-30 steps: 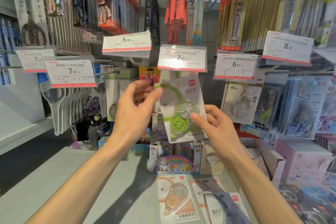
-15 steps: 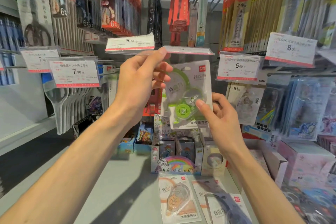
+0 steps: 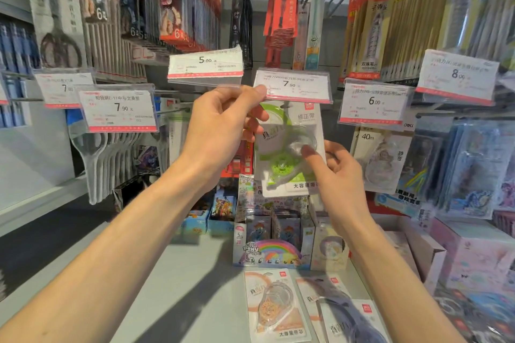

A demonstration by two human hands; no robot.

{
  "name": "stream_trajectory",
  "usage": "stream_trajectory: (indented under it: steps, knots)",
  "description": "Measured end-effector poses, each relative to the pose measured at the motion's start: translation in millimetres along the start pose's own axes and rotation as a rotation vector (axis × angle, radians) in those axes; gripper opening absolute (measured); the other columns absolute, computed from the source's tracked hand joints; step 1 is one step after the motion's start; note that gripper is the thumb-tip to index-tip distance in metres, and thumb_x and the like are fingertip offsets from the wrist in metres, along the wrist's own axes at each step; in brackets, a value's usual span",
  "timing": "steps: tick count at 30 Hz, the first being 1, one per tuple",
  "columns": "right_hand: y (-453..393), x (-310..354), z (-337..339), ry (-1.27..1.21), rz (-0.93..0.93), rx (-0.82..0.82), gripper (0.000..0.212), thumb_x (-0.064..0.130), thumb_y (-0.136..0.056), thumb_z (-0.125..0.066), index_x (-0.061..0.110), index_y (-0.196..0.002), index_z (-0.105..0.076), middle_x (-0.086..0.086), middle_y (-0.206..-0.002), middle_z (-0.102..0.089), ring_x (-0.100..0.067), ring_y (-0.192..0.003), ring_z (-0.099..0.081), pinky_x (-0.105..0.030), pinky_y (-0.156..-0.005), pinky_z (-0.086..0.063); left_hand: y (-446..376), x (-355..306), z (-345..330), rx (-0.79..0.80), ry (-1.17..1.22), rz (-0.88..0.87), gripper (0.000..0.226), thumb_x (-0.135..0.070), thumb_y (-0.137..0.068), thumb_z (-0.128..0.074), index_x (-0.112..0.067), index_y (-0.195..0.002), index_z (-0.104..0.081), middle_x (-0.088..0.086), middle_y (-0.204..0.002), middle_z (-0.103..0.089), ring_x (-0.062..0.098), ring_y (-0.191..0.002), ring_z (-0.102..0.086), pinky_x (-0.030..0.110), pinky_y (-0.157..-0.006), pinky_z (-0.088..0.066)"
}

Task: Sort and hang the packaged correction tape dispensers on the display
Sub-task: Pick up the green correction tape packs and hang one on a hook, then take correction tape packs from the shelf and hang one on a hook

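Observation:
A packaged green correction tape dispenser hangs upright just under the 7.90 price tag in the middle of the display. My right hand pinches its lower right side, thumb on the clear blister. My left hand is at the tag's lower left corner, fingertips touching the tag, fingers curled beside the pack's top left. The hook behind the tag is mostly hidden. Further packs lie on the shelf below: an orange one and a blue one.
Neighbouring tags read 5.00, 6.00 and 8.00. More correction tape packs hang at the right. Scissors and spoons hang at the left. Pony card boxes stand on the grey shelf below.
The green pack rose from in front of the shelf boxes up to the 7.90 tag. My left hand flipped that tag up, and it is now back down facing me.

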State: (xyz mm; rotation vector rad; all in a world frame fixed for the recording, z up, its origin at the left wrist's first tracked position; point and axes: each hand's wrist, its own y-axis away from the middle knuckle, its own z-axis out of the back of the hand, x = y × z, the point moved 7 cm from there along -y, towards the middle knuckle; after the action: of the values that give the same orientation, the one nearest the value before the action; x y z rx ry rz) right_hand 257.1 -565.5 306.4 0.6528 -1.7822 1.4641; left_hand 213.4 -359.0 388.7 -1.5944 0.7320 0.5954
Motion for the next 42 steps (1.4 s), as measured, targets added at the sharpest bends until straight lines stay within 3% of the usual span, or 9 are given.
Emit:
stream_trajectory:
  steps: [4, 8, 13, 17, 21, 27, 32, 38, 42]
  knots:
    - [-9.2, -11.3, -5.9, 0.063, -0.053, -0.039, 0.018, 0.044, -0.094, -0.072, 0.036, -0.102, -0.059, 0.012, -0.086, -0.079, 0.005, -0.078, -0.072, -0.01, -0.063, -0.048, -1.6, 6.6, 2.6, -0.004, -0.057, -0.025, 0.008, -0.02, -0.097, -0.068, -0.013, -0.092, -0.066, -0.003, -0.062, -0.071, 0.009, -0.052, -0.06, 0.019, -0.05, -0.047]
    - [-17.8, -29.9, -17.4, 0.149, -0.125, -0.023, 0.029, 0.057, -0.091, -0.07, 0.03, -0.096, -0.059, 0.023, -0.063, -0.071, 0.013, -0.059, -0.064, -0.006, -0.051, -0.043, -2.2, 13.0, 4.3, 0.0, -0.12, -0.061, 0.006, -0.019, -0.097, -0.068, -0.015, -0.094, -0.067, -0.003, -0.065, -0.073, 0.008, -0.053, -0.061, 0.019, -0.051, -0.048]
    - [-22.3, -49.6, -20.7, 0.295, -0.177, 0.018, 0.053, 0.076, -0.086, -0.059, 0.023, -0.095, -0.063, 0.001, -0.067, -0.059, -0.01, -0.064, -0.056, -0.026, -0.062, -0.045, -2.3, 19.9, 6.2, 0.011, -0.168, -0.088, 0.006, -0.022, -0.097, -0.068, -0.016, -0.097, -0.067, -0.004, -0.068, -0.074, 0.008, -0.054, -0.062, 0.02, -0.052, -0.049]
    - [-21.6, -42.3, -16.2, 0.315, -0.207, 0.045, 0.05, 0.071, -0.09, -0.06, 0.022, -0.098, -0.065, -0.01, -0.066, -0.062, -0.007, -0.052, -0.056, -0.013, -0.045, -0.041, 1.3, 25.3, 7.7, 0.016, -0.208, -0.093, 0.003, -0.021, -0.098, -0.068, -0.02, -0.095, -0.067, -0.007, -0.069, -0.075, 0.007, -0.057, -0.064, 0.021, -0.055, -0.05]
    - [-7.1, -46.0, -1.4, 0.21, -0.235, 0.11, 0.032, 0.046, -0.099, -0.064, 0.022, -0.12, -0.065, 0.002, -0.091, -0.08, -0.024, -0.093, -0.077, -0.02, -0.068, -0.062, 12.3, 35.3, 14.2, 0.027, -0.205, -0.087, 0.004, -0.018, -0.097, -0.067, -0.021, -0.094, -0.069, -0.007, -0.076, -0.075, 0.008, -0.065, -0.067, 0.022, -0.057, -0.053]
    - [31.5, -78.9, 40.3, 0.169, -0.294, 0.097, 0.02, 0.026, -0.099, -0.069, 0.018, -0.117, -0.065, -0.003, -0.085, -0.08, -0.017, -0.063, -0.074, -0.026, -0.055, -0.059, 58.7, 105.8, 25.5, 0.126, -0.386, 0.075, 0.006, -0.03, -0.092, -0.071, -0.028, -0.097, -0.071, 0.001, -0.091, -0.075, 0.022, -0.08, -0.07, 0.039, -0.07, -0.059]
    - [75.5, -123.0, 54.9, 0.265, -0.416, 0.233, 0.006, 0.015, -0.1, -0.067, 0.013, -0.101, -0.072, -0.001, -0.068, -0.076, -0.009, -0.048, -0.063, -0.019, -0.045, -0.049, 121.6, 201.4, 13.0, 0.358, -0.68, 0.364, 0.026, -0.046, -0.087, -0.075, -0.031, -0.105, -0.064, -0.012, -0.088, -0.069, 0.008, -0.077, -0.069, 0.031, -0.073, -0.054]
    - [113.6, -157.0, 59.6, 0.257, -0.542, 0.282, 0.012, 0.005, -0.102, -0.061, 0.008, -0.095, -0.07, 0.0, -0.064, -0.073, -0.01, -0.048, -0.061, -0.021, -0.046, -0.049, 172.3, 270.2, -1.5, 0.606, -1.133, 0.512, 0.084, -0.078, -0.073, -0.061, -0.026, -0.137, -0.05, -0.006, -0.131, -0.051, 0.016, -0.122, -0.051, 0.033, -0.098, -0.045]
    - [125.0, -167.4, 65.2, 0.276, -0.569, 0.276, 0.012, 0.009, -0.101, -0.062, 0.013, -0.095, -0.072, -0.004, -0.072, -0.076, -0.013, -0.056, -0.064, -0.024, -0.052, -0.052, 174.3, 283.7, -1.7, 0.596, -1.213, 0.51, 0.086, -0.078, -0.075, -0.061, -0.027, -0.143, -0.046, -0.005, -0.138, -0.047, 0.016, -0.13, -0.046, 0.034, -0.1, -0.042]
